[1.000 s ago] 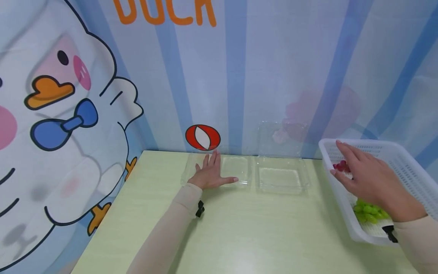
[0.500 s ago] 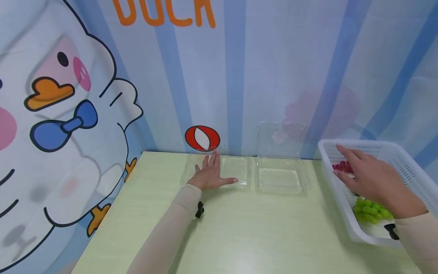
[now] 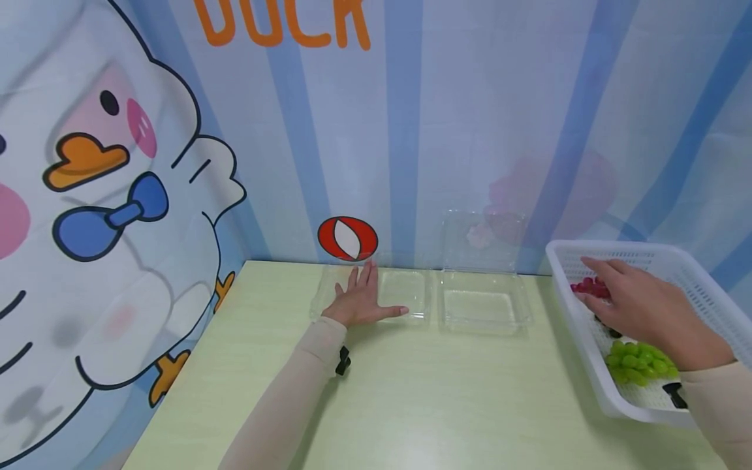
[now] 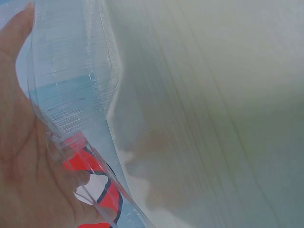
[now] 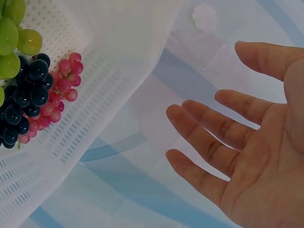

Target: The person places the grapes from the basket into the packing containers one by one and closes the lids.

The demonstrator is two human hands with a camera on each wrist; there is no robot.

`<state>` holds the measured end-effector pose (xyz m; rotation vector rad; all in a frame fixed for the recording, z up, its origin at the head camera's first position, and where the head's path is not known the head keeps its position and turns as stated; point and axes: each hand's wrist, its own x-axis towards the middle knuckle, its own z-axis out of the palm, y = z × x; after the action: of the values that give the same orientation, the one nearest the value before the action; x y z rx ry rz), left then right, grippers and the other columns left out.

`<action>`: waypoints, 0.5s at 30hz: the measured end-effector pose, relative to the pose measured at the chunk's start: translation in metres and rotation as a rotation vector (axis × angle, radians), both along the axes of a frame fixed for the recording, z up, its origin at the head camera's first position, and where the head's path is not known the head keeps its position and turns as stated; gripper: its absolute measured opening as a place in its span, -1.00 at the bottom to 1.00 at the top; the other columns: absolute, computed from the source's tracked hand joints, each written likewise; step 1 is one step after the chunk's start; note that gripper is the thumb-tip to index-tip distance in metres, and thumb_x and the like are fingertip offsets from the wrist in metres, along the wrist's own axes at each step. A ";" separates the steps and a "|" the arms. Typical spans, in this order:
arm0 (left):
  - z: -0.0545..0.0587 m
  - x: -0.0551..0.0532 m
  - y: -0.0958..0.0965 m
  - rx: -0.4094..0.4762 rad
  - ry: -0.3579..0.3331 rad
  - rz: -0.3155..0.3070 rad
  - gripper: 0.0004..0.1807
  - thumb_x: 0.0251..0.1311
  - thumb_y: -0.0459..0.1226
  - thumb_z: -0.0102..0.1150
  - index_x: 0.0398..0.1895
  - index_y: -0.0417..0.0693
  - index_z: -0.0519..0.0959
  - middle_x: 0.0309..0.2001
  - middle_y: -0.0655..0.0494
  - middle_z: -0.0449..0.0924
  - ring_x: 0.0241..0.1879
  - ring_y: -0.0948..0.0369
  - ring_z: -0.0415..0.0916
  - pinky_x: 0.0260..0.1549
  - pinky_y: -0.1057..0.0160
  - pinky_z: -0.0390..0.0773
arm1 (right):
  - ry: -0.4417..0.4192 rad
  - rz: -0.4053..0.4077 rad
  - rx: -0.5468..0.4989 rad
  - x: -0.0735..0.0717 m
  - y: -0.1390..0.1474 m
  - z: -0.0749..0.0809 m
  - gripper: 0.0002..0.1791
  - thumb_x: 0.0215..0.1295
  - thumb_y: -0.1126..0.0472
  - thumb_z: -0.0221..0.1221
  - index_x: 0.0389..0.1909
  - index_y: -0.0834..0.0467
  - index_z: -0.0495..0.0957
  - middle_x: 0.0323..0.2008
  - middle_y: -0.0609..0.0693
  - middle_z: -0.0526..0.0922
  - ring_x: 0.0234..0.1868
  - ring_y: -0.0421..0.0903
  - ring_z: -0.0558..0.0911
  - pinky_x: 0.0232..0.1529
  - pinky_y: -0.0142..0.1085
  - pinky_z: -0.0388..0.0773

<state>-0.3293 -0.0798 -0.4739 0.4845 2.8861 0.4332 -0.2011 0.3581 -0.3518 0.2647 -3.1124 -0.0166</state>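
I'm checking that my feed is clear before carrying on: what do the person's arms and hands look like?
The left sleeve and right sleeve are long, plain and pale beige. A small black piece shows at the left wrist, another at the right. The left hand and right hand wear no gloves.

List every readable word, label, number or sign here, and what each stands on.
"DUCK": orange letters on the blue-and-white striped cloth backdrop; tops cut off, so the second letter is uncertain.
No other text is readable; none shows on the clear plastic hinged containers or white plastic basket.
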 end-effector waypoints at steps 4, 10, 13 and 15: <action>0.000 0.001 0.000 0.001 0.001 -0.001 0.43 -0.02 0.59 -0.01 0.66 -0.10 -0.32 0.67 0.02 -0.42 0.62 -0.16 -0.39 0.37 -0.50 -0.13 | 0.013 0.040 -0.014 -0.001 0.007 -0.001 -0.24 0.41 -0.01 0.21 0.46 0.34 0.26 0.28 0.54 0.37 0.15 0.48 0.50 -0.04 0.30 0.56; 0.000 0.000 0.000 0.002 0.006 -0.004 0.43 -0.01 0.59 -0.01 0.66 -0.10 -0.31 0.67 0.02 -0.42 0.62 -0.16 -0.39 0.37 -0.51 -0.12 | 0.026 0.076 -0.026 -0.002 0.015 -0.003 -0.33 0.42 0.03 0.20 0.39 0.35 0.37 0.22 0.51 0.45 0.06 0.41 0.58 -0.17 0.22 0.63; 0.000 0.001 0.000 0.005 0.005 -0.005 0.43 -0.01 0.59 -0.01 0.66 -0.10 -0.31 0.67 0.02 -0.42 0.62 -0.16 -0.39 0.37 -0.51 -0.13 | 0.029 0.079 -0.034 -0.003 0.017 -0.004 -0.37 0.41 0.04 0.21 0.35 0.35 0.41 0.20 0.50 0.47 0.04 0.40 0.59 -0.16 0.22 0.63; 0.001 0.001 0.000 0.008 0.004 -0.006 0.43 -0.01 0.59 -0.01 0.66 -0.10 -0.31 0.67 0.02 -0.42 0.62 -0.17 -0.38 0.37 -0.51 -0.12 | 0.031 0.077 -0.037 -0.003 0.019 -0.005 -0.39 0.41 0.04 0.21 0.33 0.33 0.44 0.19 0.49 0.48 0.05 0.39 0.59 -0.17 0.22 0.63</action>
<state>-0.3283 -0.0800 -0.4731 0.4959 2.8868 0.4441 -0.2041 0.3766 -0.3569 0.3799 -3.0655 0.0379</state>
